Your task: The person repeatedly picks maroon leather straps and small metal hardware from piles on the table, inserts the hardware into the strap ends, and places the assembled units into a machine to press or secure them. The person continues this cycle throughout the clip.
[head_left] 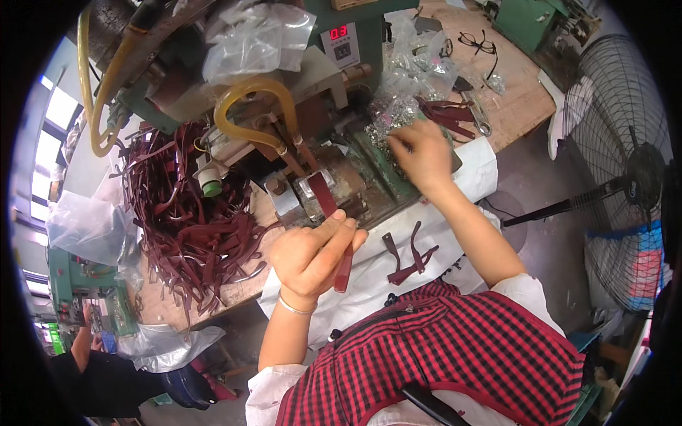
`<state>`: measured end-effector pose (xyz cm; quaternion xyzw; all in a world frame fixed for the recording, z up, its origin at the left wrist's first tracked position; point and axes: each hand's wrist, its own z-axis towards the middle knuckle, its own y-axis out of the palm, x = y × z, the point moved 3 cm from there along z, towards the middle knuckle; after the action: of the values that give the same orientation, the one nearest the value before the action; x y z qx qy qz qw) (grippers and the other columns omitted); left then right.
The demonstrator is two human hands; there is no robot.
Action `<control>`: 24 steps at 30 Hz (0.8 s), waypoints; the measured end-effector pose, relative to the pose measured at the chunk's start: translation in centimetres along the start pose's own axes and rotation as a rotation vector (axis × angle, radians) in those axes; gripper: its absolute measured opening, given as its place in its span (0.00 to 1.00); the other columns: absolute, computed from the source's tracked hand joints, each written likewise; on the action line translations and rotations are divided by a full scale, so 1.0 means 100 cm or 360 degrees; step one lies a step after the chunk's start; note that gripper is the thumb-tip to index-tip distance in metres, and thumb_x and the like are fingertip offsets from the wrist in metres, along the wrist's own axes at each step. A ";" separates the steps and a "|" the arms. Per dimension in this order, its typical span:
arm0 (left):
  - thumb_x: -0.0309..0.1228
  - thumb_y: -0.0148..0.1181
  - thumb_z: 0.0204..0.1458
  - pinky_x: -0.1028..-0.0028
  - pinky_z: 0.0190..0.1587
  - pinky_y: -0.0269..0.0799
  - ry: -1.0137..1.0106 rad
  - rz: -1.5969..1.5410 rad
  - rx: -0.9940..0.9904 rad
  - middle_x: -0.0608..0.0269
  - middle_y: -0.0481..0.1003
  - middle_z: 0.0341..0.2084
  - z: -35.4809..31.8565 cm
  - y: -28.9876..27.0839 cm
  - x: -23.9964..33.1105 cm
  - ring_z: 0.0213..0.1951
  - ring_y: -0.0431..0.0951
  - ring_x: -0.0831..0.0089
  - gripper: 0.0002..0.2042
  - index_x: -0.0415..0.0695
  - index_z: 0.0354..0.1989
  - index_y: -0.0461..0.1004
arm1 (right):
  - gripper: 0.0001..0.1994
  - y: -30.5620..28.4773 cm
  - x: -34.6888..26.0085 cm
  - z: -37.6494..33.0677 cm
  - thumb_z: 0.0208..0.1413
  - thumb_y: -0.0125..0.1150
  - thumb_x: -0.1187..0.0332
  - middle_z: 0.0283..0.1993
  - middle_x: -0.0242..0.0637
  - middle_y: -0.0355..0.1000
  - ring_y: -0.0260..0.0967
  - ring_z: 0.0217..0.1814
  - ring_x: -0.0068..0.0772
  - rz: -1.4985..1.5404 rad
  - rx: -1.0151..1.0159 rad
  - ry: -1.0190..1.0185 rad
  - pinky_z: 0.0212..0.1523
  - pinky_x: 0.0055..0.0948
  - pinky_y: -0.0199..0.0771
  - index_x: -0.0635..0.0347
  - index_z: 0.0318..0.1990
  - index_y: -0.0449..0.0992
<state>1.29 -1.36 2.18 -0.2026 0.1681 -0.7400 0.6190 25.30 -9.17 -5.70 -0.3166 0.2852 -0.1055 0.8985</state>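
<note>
My left hand (312, 257) is closed on a dark red eyeglass temple (322, 194). One end of the temple lies on the metal fixture (349, 183) of a green machine; the other sticks out below my fingers. My right hand (425, 155) is over a heap of small shiny metal parts (379, 132) to the right of the fixture. Its fingers are curled with the thumb near the index finger, and whatever they may hold is too small to make out. Loose temples (403, 273) lie on the white cloth (369, 264) before me.
A big pile of dark red temples (192, 234) covers the bench at left. A yellow hose (256, 84) loops above the fixture. Plastic bags (419, 64) and eyeglasses (477, 44) lie at the far right. A black fan (632, 170) stands at right; another person (106, 380) is at lower left.
</note>
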 end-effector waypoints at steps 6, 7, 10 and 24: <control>0.24 0.75 0.45 0.73 0.30 0.77 -0.0224 -0.0020 -0.0136 0.55 0.83 0.32 -0.003 -0.009 0.010 0.30 0.83 0.65 0.11 0.40 0.38 0.82 | 0.06 0.036 -0.020 0.015 0.46 0.69 0.64 0.36 0.35 0.70 0.70 0.45 0.42 -0.0316 -0.0151 -0.0381 0.38 0.42 0.71 0.53 0.29 0.80; 0.23 0.74 0.46 0.72 0.36 0.79 -0.0387 0.0030 -0.0250 0.53 0.84 0.35 -0.007 -0.018 0.016 0.35 0.84 0.64 0.10 0.40 0.38 0.83 | 0.06 0.034 -0.014 0.013 0.45 0.69 0.64 0.37 0.35 0.70 0.70 0.46 0.42 -0.0359 -0.0164 -0.0397 0.38 0.42 0.71 0.54 0.28 0.79; 0.21 0.67 0.53 0.71 0.39 0.79 -0.0474 0.0329 -0.0043 0.50 0.83 0.38 -0.070 -0.064 0.007 0.35 0.83 0.66 0.07 0.35 0.39 0.81 | 0.07 -0.004 0.012 -0.009 0.52 0.68 0.65 0.33 0.38 0.79 0.77 0.35 0.34 0.0275 0.0096 0.0344 0.38 0.35 0.75 0.56 0.37 0.83; 0.24 0.66 0.41 0.63 0.39 0.70 -0.0782 0.0983 -0.0793 0.61 0.75 0.29 -0.094 -0.079 -0.098 0.36 0.74 0.61 0.03 0.42 0.26 0.81 | 0.09 0.019 -0.002 -0.001 0.59 0.64 0.75 0.42 0.31 0.80 0.74 0.41 0.19 0.1174 -0.0010 0.0703 0.47 0.20 0.72 0.62 0.46 0.82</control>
<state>-8.67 9.62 -2.90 -0.4547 0.2416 -0.3881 0.7643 25.09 -7.71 -6.86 -0.1660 0.5651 0.1584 0.7925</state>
